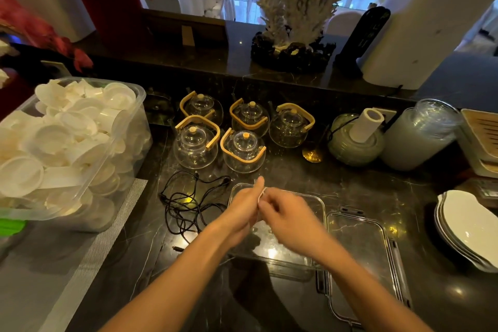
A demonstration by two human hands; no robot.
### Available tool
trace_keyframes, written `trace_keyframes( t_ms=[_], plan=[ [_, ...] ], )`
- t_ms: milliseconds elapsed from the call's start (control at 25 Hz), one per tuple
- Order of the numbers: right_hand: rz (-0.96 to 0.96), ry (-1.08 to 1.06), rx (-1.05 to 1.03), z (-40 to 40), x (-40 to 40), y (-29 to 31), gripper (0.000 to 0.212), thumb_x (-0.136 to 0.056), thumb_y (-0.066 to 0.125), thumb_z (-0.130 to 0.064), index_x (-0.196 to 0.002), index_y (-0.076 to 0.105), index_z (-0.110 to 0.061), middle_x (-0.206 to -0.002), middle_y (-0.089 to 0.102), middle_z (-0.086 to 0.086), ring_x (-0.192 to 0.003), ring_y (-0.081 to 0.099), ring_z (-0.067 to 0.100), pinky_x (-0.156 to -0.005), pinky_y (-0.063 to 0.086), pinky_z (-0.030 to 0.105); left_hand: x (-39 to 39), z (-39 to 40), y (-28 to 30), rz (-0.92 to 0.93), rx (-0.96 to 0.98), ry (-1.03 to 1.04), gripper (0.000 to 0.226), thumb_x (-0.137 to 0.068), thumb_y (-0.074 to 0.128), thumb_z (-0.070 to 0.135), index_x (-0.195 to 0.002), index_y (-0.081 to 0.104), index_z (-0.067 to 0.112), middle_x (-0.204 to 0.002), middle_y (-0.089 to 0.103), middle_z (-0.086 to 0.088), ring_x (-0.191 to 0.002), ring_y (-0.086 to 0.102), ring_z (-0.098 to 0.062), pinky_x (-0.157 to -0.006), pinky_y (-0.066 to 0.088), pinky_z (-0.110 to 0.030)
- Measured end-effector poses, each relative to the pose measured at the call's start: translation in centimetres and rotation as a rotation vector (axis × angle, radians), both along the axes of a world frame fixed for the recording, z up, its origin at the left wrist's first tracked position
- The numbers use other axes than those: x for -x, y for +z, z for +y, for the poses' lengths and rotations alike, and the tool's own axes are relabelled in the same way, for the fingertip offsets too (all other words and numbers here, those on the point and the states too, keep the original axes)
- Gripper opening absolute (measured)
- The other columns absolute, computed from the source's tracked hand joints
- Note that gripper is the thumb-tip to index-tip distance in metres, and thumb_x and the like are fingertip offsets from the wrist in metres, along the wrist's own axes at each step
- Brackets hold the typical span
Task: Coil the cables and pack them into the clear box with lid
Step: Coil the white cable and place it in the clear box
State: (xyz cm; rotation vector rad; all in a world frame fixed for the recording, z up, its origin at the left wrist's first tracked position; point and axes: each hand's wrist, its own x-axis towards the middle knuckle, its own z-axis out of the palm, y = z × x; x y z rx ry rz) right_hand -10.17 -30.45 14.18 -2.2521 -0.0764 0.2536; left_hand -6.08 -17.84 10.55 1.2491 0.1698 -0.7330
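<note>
two hands over the box, one tangle of black cable beside it

both hands meet above the far end of the one clear box (318,205), which sits open on the dark marble counter (363,186). the left hand (242,207) and the right hand (285,213) are touching, and between them a small white cable (262,194) shows as a thin loop. the right hand's fingers are curled in and appear to pinch that white loop; the left hand lies alongside with one finger pointing up, and whether it grips the loop too cannot be told, as motion blur hides the fingertips.

one lid (358,250), clear with metal clasps, lies flat on the counter just right of the box, touching its side. left of the box lies one loose tangle of black cables (186,205); how many strands it holds cannot be counted.

behind the box stand five glass teapots (244,151) with wooden handles, grouped close. to the left is one big plastic tub (134,127) heaped with white plastic lids. to the right are one gold spoon (312,155), one stack of glass bowls (355,143) with a white roll on top, and one stack of white plates (466,226) at the counter's edge.
</note>
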Motion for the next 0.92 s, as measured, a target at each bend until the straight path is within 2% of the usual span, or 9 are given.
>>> trace_keyframes(
  t_ms=[120,200,280,440,560,600,680,800,920],
  plan=[
    [-0.011,-0.056,-0.094,1.1,2.5,-2.2,0.023,-0.103,0.057,-0.023,-0.079,0.058,-0.023,-0.064,0.057,-0.003,-0.054,0.048,0.007,-0.055,0.041,0.03,-0.8,-0.6,0.4,0.048,0.124,0.15,0.042,-0.108,0.044,0.034,-0.108,0.068,0.0,-0.082,0.074,-0.009,-0.075,0.073,-0.018,-0.07,0.058,-0.026],
    [0.101,-0.202,-0.362,0.5,3.1,-3.2,0.019,-0.102,0.059,-0.019,-0.085,0.065,-0.014,-0.062,0.056,-0.002,-0.049,0.046,0.01,-0.051,0.041,0.034,-1.3,-0.7,0.3,0.126,0.278,0.22,0.034,-0.106,0.047,0.032,-0.099,0.066,0.005,-0.062,0.056,0.001,-0.051,0.055,-0.01,-0.05,0.046,-0.02],
    [0.276,-0.342,-0.712,-0.4,3.3,-3.3,0.012,-0.101,0.061,-0.014,-0.103,0.068,-0.005,-0.065,0.057,0.006,-0.046,0.044,0.013,-0.046,0.042,0.032,-1.4,-0.7,0.3,0.226,0.479,0.245,0.032,-0.102,0.05,0.034,-0.083,0.061,0.01,-0.05,0.039,0.007,-0.038,0.035,-0.006,-0.039,0.026,-0.019],
    [0.484,-0.505,-1.319,-1.2,3.6,-3.3,0.02,-0.091,0.062,-0.001,-0.111,0.064,-0.001,-0.074,0.06,0.009,-0.047,0.047,0.011,-0.043,0.046,0.024,-1.4,-1.0,0.5,0.277,0.672,0.249,0.041,-0.1,0.049,0.028,-0.061,0.042,0.018,-0.044,0.03,0.007,-0.031,0.026,-0.006,-0.033,0.017,-0.02],
    [0.521,-0.538,-1.677,-2.0,3.1,-3.7,0.049,-0.066,0.089,0.005,-0.111,0.071,0.006,-0.086,0.066,0.016,-0.052,0.058,0.012,-0.047,0.056,0.023,-1.4,-1.0,0.6,0.284,0.744,0.235,0.045,-0.099,0.048,0.024,-0.056,0.035,0.02,-0.044,0.029,0.006,-0.032,0.026,-0.007,-0.036,0.016,-0.021],
    [0.521,-0.51,-1.706,-2.2,3.0,-3.7,0.057,-0.056,0.097,0.002,-0.109,0.074,0.005,-0.087,0.066,0.016,-0.053,0.06,0.012,-0.048,0.057,0.023,-1.3,-1.0,0.6,0.293,0.757,0.226,0.046,-0.099,0.047,0.024,-0.056,0.035,0.02,-0.044,0.029,0.006,-0.033,0.027,-0.008,-0.037,0.015,-0.021],
    [0.504,-0.467,-1.712,-2.3,3.0,-3.7,0.059,-0.052,0.101,-0.006,-0.105,0.076,0.0,-0.089,0.067,0.013,-0.057,0.063,0.013,-0.048,0.059,0.024,-1.4,-1.1,0.7,0.313,0.757,0.233,0.045,-0.1,0.047,0.024,-0.057,0.036,0.02,-0.045,0.029,0.006,-0.033,0.027,-0.008,-0.038,0.016,-0.021],
    [0.496,-0.413,-1.665,-1.8,3.4,-3.7,0.058,-0.057,0.1,-0.014,-0.109,0.075,-0.002,-0.098,0.07,0.01,-0.064,0.068,0.014,-0.051,0.06,0.027,-2.0,-1.4,1.0,0.334,0.697,0.352,0.041,-0.105,0.047,0.03,-0.065,0.046,0.017,-0.051,0.032,0.006,-0.04,0.033,-0.008,-0.04,0.029,-0.019],
    [0.479,-0.326,-1.457,-1.2,4.0,-3.5,0.057,-0.07,0.094,-0.024,-0.118,0.073,-0.002,-0.095,0.07,0.007,-0.063,0.063,0.012,-0.05,0.056,0.025,-2.6,-1.9,0.6,0.373,0.639,0.447,0.037,-0.106,0.047,0.033,-0.076,0.054,0.013,-0.06,0.045,0.004,-0.047,0.048,-0.009,-0.046,0.047,-0.02]
  ],
)
